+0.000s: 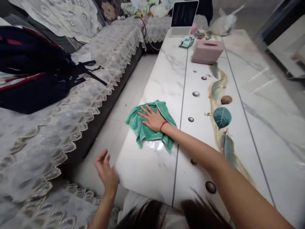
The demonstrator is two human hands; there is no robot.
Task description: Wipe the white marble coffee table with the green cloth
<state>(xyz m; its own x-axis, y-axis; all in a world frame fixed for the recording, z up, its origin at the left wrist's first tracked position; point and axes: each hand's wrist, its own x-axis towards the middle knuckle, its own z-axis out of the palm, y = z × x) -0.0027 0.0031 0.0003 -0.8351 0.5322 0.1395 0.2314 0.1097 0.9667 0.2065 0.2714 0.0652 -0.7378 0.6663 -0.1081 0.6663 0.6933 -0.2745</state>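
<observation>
My right hand (152, 119) lies flat with its fingers spread on a green cloth (152, 133). The cloth is crumpled near the left edge of a white marble-patterned table (162, 171), and one side of it hangs over that edge. A red string bracelet (163, 126) circles my right wrist. Beside the table's near left corner, my left hand (106, 171) is raised in the air, fingers loosely bent and apart, holding nothing.
A pink tissue box (207, 52), a green packet (186, 42), an upright tablet (184, 19) and a plastic bag (222, 24) stand at the table's far end. Left of a narrow floor gap is a lace-covered sofa (109, 54) with a dark backpack (30, 70).
</observation>
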